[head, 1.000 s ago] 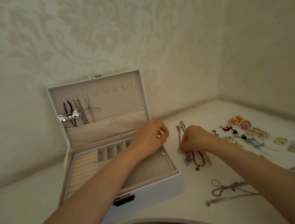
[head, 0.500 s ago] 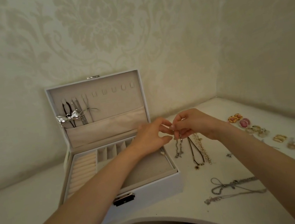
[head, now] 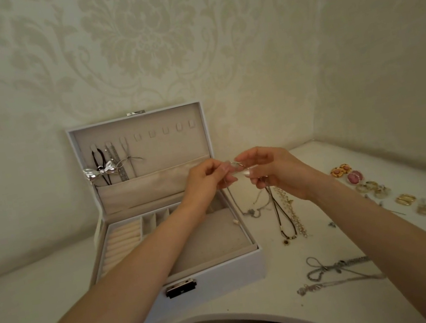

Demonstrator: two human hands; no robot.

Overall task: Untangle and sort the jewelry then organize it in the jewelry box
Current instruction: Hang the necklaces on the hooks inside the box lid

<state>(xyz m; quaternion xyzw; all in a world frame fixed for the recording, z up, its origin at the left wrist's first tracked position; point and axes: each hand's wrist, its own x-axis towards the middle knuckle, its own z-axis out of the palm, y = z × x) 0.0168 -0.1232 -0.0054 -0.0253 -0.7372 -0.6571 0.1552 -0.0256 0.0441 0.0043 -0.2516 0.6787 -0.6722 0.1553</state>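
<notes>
Here, a white worktop [head: 31, 301] is occupied at its left by an open jewelry box [head: 226, 275], in whose upright lid three hung necklaces [head: 115, 161] are seen. Above the box's right edge a thin silver chain [head: 252, 212] is pinched by the left hand [head: 203, 180] and the right hand [head: 276, 173], its length hanging just beside the box wall. Two loose necklaces [head: 287, 219] are laid next to it, and earrings [head: 354, 177] are spread farther right.

Home, dressing corner: damask wallpaper [head: 144, 39] beyond left hand [head: 204, 182], white curved tabletop [head: 30, 293] below, jewelry box [head: 226, 275] beneath.
</notes>
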